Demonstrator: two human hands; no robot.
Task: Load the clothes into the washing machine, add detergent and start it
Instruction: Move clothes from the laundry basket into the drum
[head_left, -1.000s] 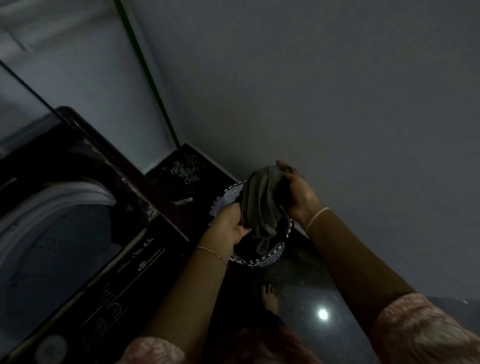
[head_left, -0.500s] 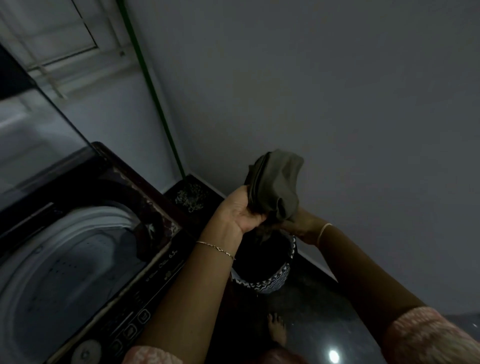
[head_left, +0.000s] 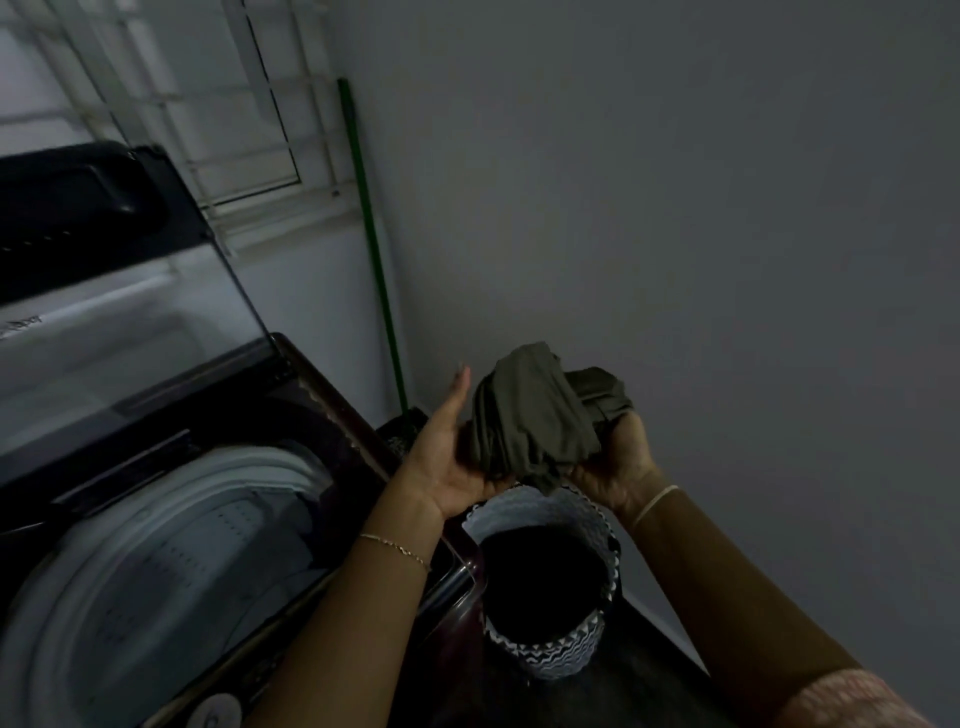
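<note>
An olive-green bundled garment (head_left: 535, 421) is held up between both hands above the laundry basket (head_left: 597, 639). My left hand (head_left: 449, 457) supports it from the left with the palm up and the thumb straight. My right hand (head_left: 618, 457) grips the cloth from the right, its fingers curled into the folds. The basket is round, with a black-and-white zigzag pattern, and its inside looks dark. At the left stands the top-loading washing machine (head_left: 332, 415), its lid (head_left: 104, 270) raised and its white drum (head_left: 171, 561) exposed.
A green stick (head_left: 371, 249) leans in the corner behind the machine. A barred window (head_left: 171, 93) fills the upper left. The plain wall (head_left: 701, 208) runs close on the right. The machine's control panel (head_left: 218, 712) lies along its near edge. The floor is dark.
Both hands have lifted the garment out of the basket and raised it. The view has tilted up, bringing the window and raised lid into sight.
</note>
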